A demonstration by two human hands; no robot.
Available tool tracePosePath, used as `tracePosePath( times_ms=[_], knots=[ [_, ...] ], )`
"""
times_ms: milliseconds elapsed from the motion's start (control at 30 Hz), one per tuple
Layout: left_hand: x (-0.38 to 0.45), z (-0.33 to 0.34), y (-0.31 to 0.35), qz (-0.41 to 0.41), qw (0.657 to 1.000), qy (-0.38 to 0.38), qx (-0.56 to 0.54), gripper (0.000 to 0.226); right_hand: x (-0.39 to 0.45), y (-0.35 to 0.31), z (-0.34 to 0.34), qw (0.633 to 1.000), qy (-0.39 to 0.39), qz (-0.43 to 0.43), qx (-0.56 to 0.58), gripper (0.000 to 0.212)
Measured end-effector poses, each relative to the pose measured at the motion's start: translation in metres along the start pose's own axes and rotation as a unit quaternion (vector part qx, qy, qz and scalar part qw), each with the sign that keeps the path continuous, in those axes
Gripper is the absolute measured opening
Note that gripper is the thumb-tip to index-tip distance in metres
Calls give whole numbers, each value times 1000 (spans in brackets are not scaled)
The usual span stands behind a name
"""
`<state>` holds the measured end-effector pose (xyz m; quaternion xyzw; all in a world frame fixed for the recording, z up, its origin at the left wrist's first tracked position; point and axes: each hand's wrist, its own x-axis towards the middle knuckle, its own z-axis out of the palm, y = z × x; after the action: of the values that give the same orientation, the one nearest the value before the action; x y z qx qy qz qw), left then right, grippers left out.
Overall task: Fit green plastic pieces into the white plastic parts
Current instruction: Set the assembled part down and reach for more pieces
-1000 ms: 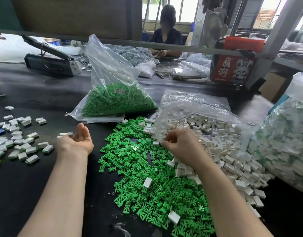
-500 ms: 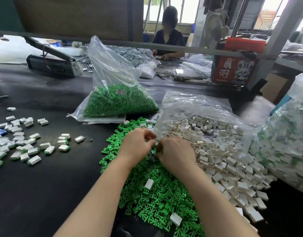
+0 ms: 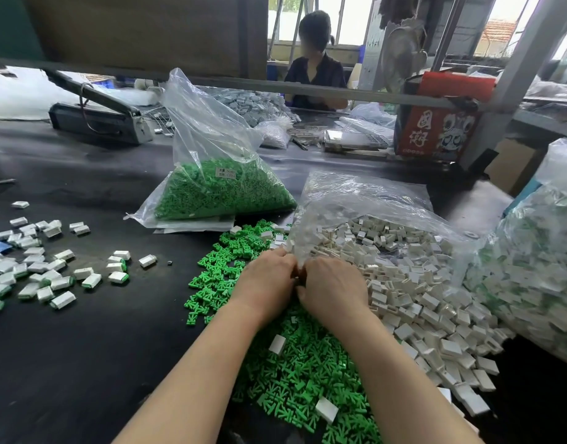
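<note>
A: Across the whole frame, item one: black work table [image 3: 83, 363]. Largest thing on it?

B: Far right edge, a clear bag of finished white-and-green parts [image 3: 538, 283]. Next, centre right, an opened clear bag [image 3: 365, 203] with loose white plastic parts [image 3: 420, 302] spilling out toward the lower right.

A: Upper centre?

B: A clear bag of green pieces [image 3: 218, 193], bearing a small white label, standing just behind the loose heap.

A: The heap itself?

B: Loose green plastic pieces [image 3: 295, 379], centre to bottom centre, touching the white spill on its right side. A few stray white parts lie on top of it.

A: Left of frame?

B: Scattered assembled parts [image 3: 51, 274], white with green ends, well apart from the heap. Upper left, a dark heat sealer [image 3: 99, 120]. Upper right, a red printed box [image 3: 436, 123]. Top centre, a seated person [image 3: 314, 75] at the far side.

A: Hands?

B: Left hand [image 3: 266, 280] and right hand [image 3: 333, 286], backs up, touching each other at frame centre over the seam of green and white. Fingers of both curl inward at the meeting point; what they pinch is hidden, so the grip cannot be told.
</note>
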<state>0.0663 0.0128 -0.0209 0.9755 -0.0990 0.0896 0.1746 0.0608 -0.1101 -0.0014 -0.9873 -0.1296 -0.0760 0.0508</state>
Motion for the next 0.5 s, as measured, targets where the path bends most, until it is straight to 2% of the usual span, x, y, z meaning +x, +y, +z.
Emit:
tracePosePath(
  times_ms=[167, 267, 400, 500],
  knots=[
    [-1, -7, -3, -37, 998, 11, -53, 19, -1, 2, -1, 997, -37, 23, 63, 25],
    [-3, -11, -10, -79, 984, 50, -154, 24, 0, 3, -1, 995, -40, 26, 90, 22],
    [-2, -21, -18, -105, 913, 87, -384, 32, 0, 7, 1, 990, -21, 35, 132, 14],
    [-1, -25, -17, -82, 873, 100, -469, 32, 1, 12, -1, 967, 28, 36, 251, 11]
  ],
)
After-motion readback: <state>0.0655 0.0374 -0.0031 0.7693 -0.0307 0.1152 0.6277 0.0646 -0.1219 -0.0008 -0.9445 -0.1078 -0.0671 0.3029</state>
